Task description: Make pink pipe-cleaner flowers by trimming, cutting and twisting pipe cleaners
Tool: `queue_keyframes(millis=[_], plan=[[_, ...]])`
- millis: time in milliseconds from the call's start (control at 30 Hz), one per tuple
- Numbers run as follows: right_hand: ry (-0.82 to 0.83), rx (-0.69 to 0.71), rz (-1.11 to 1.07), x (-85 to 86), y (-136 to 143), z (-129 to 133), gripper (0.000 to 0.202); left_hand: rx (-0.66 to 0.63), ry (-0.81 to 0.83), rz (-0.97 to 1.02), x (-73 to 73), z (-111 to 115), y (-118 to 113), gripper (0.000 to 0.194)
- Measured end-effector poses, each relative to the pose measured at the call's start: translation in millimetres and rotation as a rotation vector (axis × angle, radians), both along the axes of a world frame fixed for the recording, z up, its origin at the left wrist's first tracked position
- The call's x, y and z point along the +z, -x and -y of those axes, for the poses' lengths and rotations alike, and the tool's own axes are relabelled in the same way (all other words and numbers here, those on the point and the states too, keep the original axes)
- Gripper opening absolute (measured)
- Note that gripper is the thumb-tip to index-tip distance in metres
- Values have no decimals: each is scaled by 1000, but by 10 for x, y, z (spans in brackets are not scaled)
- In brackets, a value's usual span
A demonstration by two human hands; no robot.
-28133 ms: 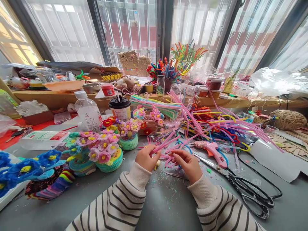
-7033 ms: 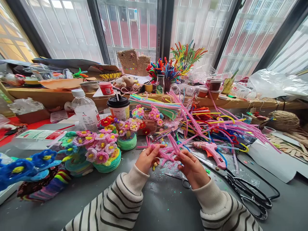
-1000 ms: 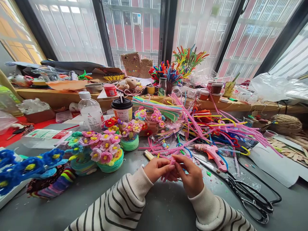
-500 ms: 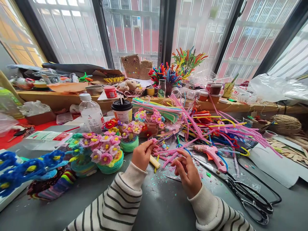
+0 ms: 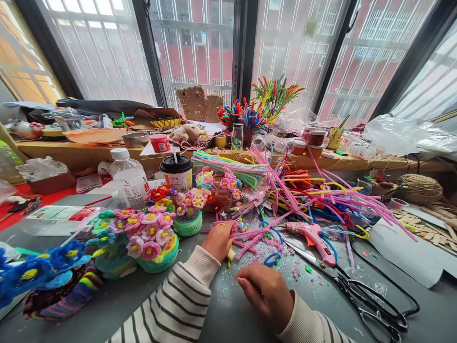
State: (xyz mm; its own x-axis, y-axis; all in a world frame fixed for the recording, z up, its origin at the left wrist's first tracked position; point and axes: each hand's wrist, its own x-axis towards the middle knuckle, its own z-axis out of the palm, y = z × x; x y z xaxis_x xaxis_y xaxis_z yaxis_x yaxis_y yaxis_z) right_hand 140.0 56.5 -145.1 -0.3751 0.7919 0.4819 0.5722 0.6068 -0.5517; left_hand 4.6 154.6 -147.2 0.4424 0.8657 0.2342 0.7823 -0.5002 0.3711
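Note:
My left hand (image 5: 218,240) reaches forward into a heap of short pink pipe-cleaner pieces (image 5: 250,236), its fingertips pinched on a small pink piece at the heap's near-left edge. A pale glue stick (image 5: 231,255) lies just under its wrist side. My right hand (image 5: 266,290) rests low on the grey table (image 5: 235,319), knuckles up, fingers curled down onto the glitter-strewn surface. What is under those fingers is hidden. A blue pipe-cleaner loop (image 5: 272,259) lies just beyond my right hand.
Pipe-cleaner flower pots (image 5: 153,238) and blue flowers (image 5: 46,267) stand at left. A lidded cup (image 5: 177,172) and a bottle (image 5: 128,178) stand behind them. To the right lie a pink glue gun (image 5: 314,233), black scissors (image 5: 371,295), long pipe cleaners (image 5: 303,190) and a twine ball (image 5: 417,189).
A second ago both hands worked a pink piece together. They have since parted: the left moved forward into the pink heap, and the right dropped down to the table, nearer me.

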Motion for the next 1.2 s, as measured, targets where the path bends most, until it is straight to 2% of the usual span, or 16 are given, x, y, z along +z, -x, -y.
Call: queue_keyframes(millis=[100, 267, 500, 633, 767, 900, 967, 1067, 1200], plan=[[3, -13, 3, -15, -6, -2, 18, 3, -54, 28, 4, 4, -8, 30], [40, -129, -112, -64, -30, -57, 20, -31, -197, 65, 75, 77, -17, 24], [206, -195, -332, -62, -35, -93, 19, -57, -254, 197, 92, 162, -32, 21], [325, -203, -451, -73, -58, -118, 22, -50, -104, 364, 105, 209, -45, 22], [434, -194, -688, -113, -71, -169, 30, -131, 226, 588, 154, 271, -63, 20], [484, -130, -889, -135, -84, -208, 27, -227, 468, 665, 214, 327, -92, 17], [475, -141, -964, -142, -104, -228, 20, -264, 563, 689, 230, 338, -103, 16], [471, -227, -1089, -148, -152, -264, 16, -242, 605, 728, 222, 320, -102, 17], [521, -286, -1265, -135, -216, -300, 16, -150, 506, 730, 191, 264, -63, 21]])
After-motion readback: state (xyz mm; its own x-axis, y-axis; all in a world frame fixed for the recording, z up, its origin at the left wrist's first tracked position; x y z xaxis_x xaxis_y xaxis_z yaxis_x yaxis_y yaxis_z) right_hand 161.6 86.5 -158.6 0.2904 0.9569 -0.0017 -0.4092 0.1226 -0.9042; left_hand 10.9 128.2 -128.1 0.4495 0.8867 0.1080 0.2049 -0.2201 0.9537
